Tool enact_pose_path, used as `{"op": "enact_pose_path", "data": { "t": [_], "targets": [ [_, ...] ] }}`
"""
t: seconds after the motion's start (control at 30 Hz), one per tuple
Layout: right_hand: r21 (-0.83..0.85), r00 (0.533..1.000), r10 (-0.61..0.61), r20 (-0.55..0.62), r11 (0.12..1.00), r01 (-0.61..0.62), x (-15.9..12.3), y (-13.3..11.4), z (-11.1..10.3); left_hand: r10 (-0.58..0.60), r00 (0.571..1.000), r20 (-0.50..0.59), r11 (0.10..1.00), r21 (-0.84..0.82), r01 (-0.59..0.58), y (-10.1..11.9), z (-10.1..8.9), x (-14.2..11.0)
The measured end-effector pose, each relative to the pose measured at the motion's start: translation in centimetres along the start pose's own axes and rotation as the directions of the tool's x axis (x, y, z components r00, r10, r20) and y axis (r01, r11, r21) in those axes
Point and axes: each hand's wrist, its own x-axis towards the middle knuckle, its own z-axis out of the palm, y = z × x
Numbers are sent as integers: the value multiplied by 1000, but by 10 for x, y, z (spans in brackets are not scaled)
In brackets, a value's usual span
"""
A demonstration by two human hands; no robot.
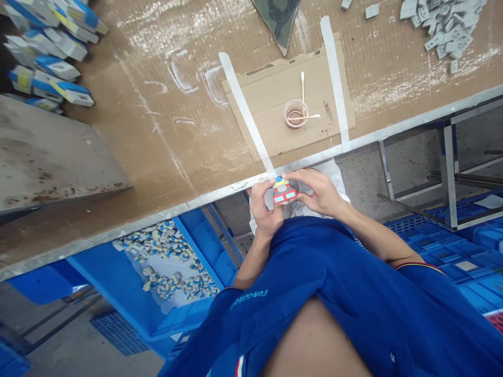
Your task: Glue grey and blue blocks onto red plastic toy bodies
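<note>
Between my hands, just off the table's front edge, is a small red, grey, yellow and blue toy-like piece (284, 196) with two pale blue panels on its red face. My left hand (266, 207) grips its left side, thumb below and fingers above. On the other side my right hand (317, 191) pinches it between thumb and fingers. Beyond them on the table, a small clear cup (296, 113) with reddish-brown residue stands on a cardboard sheet (267, 104). One cotton swab (302, 84) leans up from the cup and another (310, 117) lies across it.
White tape strips (248, 112) cross the cardboard. Small grey pieces (448, 23) are heaped at the back right; blue, white and yellow pieces (55, 52) pile at the far left. A stained panel (51, 152) stands at left. Below the table, a blue crate (106, 293) holds many small pieces.
</note>
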Motion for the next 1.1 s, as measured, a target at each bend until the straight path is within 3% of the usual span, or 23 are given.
{"op": "enact_pose_path", "data": {
  "t": [0.47,0.8,1.1],
  "targets": [
    [-19,997,55,54,998,-54,0,-1,-2,-23,1000,15,1000,8,23,-2,0,0],
    [-71,1000,5,17,997,-4,0,0,-2,-13,1000,10,998,-66,13,-2,1,1],
    [-32,1000,-21,-11,999,21,-2,7,-1,-31,999,26,999,-19,31,-3,4,2]
  ]
}}
